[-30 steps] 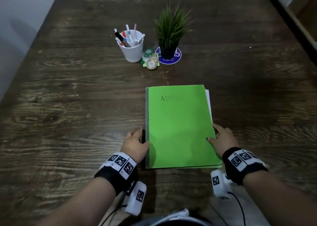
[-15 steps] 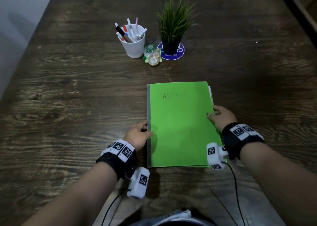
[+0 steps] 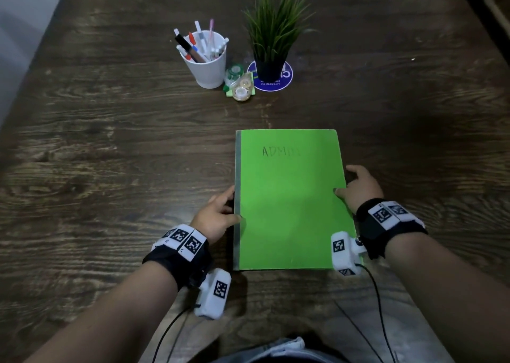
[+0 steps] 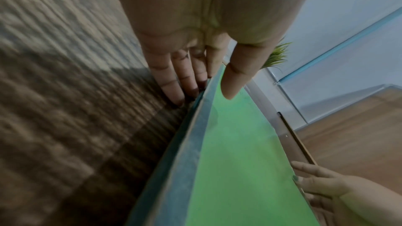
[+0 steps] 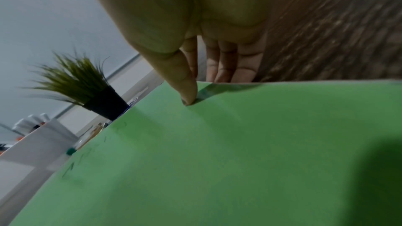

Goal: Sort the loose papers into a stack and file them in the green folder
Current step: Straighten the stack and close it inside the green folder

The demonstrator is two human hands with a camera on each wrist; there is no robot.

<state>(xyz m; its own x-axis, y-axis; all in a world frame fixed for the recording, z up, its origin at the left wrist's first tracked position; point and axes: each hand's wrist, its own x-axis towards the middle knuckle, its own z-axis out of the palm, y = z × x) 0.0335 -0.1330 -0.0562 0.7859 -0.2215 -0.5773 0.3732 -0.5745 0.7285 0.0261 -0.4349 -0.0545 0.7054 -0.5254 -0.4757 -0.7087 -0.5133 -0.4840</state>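
Observation:
The green folder [image 3: 289, 202] lies closed and flat on the dark wooden table [image 3: 110, 169], marked "ADMIN", its grey spine to the left. No loose papers show; no white edge sticks out of it. My left hand [image 3: 220, 213] rests at the spine's middle, straight fingers [image 4: 174, 88] against the spine [image 4: 185, 143] and the thumb over the cover [image 4: 239, 161]. My right hand [image 3: 356, 186] pinches the folder's right edge, its thumb tip [image 5: 188, 100] pressing the cover [image 5: 217, 161] and its fingers [image 5: 226, 68] going down behind the edge.
At the back stand a white cup of pens [image 3: 208, 64], small tape rolls [image 3: 240, 84] and a potted grass plant [image 3: 271, 45] on a blue coaster [image 3: 285, 79]. Wrist-camera cables trail toward the table's near edge.
Both hands slid forward along the folder's sides, from its near corners to mid-length. The white paper edge that stuck out on the right no longer shows.

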